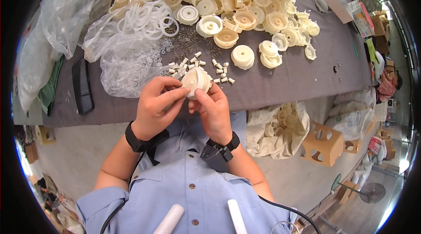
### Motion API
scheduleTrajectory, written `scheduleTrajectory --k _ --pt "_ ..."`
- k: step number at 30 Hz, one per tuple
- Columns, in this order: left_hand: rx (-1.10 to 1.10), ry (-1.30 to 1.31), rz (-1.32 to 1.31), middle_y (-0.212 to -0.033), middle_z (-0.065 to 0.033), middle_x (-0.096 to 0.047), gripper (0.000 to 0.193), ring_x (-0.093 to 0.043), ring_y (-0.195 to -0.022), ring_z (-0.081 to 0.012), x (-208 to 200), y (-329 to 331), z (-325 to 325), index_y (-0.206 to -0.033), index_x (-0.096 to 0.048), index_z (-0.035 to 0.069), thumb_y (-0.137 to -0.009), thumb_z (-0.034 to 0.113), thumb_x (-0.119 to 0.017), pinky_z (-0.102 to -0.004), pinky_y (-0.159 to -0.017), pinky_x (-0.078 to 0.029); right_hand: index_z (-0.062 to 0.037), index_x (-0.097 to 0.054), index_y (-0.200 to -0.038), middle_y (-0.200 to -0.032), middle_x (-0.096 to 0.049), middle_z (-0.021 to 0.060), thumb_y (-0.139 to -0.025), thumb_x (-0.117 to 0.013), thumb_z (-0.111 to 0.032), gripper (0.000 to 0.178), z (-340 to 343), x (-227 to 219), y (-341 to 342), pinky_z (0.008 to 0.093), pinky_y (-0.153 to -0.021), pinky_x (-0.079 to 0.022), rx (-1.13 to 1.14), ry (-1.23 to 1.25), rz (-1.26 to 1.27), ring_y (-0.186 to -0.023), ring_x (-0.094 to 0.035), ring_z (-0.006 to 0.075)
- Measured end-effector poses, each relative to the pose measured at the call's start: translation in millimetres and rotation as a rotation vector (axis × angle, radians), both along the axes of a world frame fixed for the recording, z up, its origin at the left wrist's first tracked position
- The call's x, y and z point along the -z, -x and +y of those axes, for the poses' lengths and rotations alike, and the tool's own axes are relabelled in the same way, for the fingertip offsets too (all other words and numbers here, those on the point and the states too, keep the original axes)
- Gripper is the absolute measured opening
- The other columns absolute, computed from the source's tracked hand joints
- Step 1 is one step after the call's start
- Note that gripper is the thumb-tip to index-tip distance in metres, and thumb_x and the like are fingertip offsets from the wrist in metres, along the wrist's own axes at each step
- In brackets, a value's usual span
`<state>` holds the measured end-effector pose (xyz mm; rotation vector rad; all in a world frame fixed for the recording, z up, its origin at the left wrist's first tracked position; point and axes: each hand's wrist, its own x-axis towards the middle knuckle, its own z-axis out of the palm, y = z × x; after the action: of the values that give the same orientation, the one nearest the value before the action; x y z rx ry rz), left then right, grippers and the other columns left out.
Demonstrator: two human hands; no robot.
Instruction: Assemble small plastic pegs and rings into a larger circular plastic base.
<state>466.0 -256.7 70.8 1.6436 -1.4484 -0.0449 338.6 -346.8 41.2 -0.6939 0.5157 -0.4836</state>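
Between both hands, just above the table's near edge, I hold a round cream plastic cap (191, 80). My left hand (160, 102) pinches its left side with thumb and fingers. My right hand (211, 107) grips the right side, its thumb on the lower rim. Around the cap's edge there seems to be a pale ring, partly hidden by my fingers. Small white plugs (222, 75) lie scattered just beyond the hands. Farther off is a pile of similar cream caps (228, 39), and to its left a heap of translucent white rings (144, 19).
Clear bags (66, 14) cover the table's left side, with a black phone (82, 87) near them. Tiny springs (193, 41) and small clear washers (140, 60) lie in the middle. Below the table at right are an open sack (278, 135) and a brown plastic stool (323, 144).
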Motion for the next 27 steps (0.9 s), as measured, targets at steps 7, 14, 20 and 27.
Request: scheduleTrajectory --k 7,14,20,27 --pt "0.038 0.010 0.117 -0.092 -0.0080 -0.056 0.028 -0.056 -0.074 -0.0186 9.3 5.5 3.4 -0.092 -0.067 0.007 -0.068 -0.007 -0.066 -0.0278 -0.062 -0.047 -0.0023 -0.047 -0.108 -0.096 -0.060 0.0052 -0.085 -0.061 -0.013 0.029 4.4 -1.4 -0.4 0.0215 -0.060 -0.049 0.040 -0.004 -0.024 -0.074 -0.058 0.0082" --pt "-0.074 0.063 0.484 -0.100 -0.0071 -0.055 0.036 -0.053 -0.081 -0.0138 14.7 13.5 6.8 -0.102 -0.060 0.005 -0.068 -0.004 -0.067 -0.0250 -0.070 -0.044 0.0005 -0.047 -0.110 -0.098 -0.060 0.0069 -0.085 -0.060 -0.011 0.031 3.8 -4.5 0.5 0.0225 -0.066 -0.050 0.072 0.067 0.012 -0.079 -0.059 0.0097" --pt "0.033 -0.035 1.299 -0.099 -0.0055 -0.056 0.036 -0.054 -0.080 -0.0096 19.8 13.4 0.3 -0.113 -0.044 0.001 -0.081 0.005 -0.060 -0.0223 -0.070 -0.044 0.0024 -0.048 -0.111 -0.097 -0.061 0.0085 -0.087 -0.057 -0.009 0.029 5.3 -1.2 3.2 0.0241 -0.070 -0.050 0.048 0.112 -0.074 -0.081 -0.061 0.0121" --pt "0.150 -0.051 1.643 -0.084 -0.0035 -0.059 0.033 -0.048 -0.060 -0.0044 25.1 12.2 -1.7 -0.112 -0.049 0.001 -0.081 0.009 -0.055 -0.0172 -0.055 -0.039 0.0016 -0.050 -0.108 -0.090 -0.061 0.0074 -0.091 -0.049 -0.015 0.024 10.4 -5.4 5.9 0.0228 -0.067 -0.048 0.092 0.126 -0.109 -0.073 -0.059 0.0111"
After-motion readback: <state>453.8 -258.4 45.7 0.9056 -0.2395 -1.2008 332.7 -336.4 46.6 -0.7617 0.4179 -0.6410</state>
